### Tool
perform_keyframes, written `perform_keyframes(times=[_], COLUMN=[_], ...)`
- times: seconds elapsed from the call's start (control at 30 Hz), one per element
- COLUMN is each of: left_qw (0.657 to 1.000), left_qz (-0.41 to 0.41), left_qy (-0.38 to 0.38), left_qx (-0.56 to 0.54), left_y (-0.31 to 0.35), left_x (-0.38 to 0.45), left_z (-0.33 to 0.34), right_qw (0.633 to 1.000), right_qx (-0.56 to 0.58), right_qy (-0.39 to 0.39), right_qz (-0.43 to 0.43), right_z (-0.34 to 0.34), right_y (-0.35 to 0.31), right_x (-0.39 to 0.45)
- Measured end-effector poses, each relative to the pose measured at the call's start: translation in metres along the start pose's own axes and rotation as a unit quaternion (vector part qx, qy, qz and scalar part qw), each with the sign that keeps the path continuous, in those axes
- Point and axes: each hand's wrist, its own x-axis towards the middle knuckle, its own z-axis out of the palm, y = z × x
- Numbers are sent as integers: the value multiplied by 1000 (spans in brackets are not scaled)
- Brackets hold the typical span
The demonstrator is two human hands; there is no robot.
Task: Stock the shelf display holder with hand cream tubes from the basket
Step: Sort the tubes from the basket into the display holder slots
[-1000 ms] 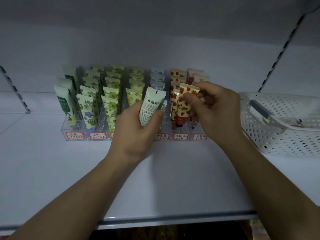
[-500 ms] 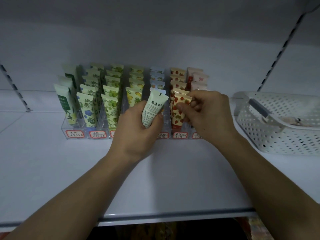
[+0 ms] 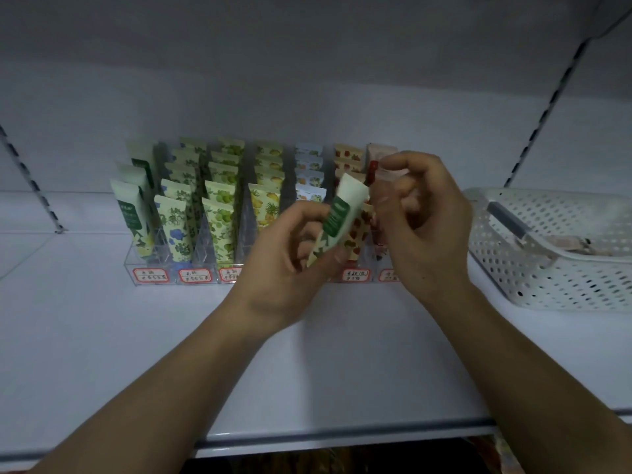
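Left hand point(image 3: 290, 248) grip clamps a green-labelled white tube point(image 3: 337, 220) before the clear display holder point(image 3: 150, 268); right hand point(image 3: 424, 227) grip hangs loosely curled, empty, beside the basket point(image 3: 554, 268).

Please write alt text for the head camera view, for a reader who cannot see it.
The left hand holds a white hand cream tube with a green label before a clear plastic display holder of patterned tubes. The right hand, fingers curled, is beside it; a white perforated basket stands to the right.
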Motion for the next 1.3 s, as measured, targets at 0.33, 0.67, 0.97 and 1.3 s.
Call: perform_keyframes(times=[0.33,0.67,0.97,1.3], left_qw=[989,930,916,900], left_qz=[5,-29,-54,-135], left_qy=[71,22,188,256], left_qx=[127,366,350,327], left_y=[4,27,28,1], left_x=[-1,-57,-79,-72], left_z=[-1,-67,-141,-168], right_qw=[968,951,973,944], right_qx=[185,203,35,-183], right_qy=[-123,-188,-225,-269], right_qz=[120,138,31,-61], right_z=[5,34,121,180], right_y=[-5,-25,-79,-105], right_x=[-1,-18,3,32])
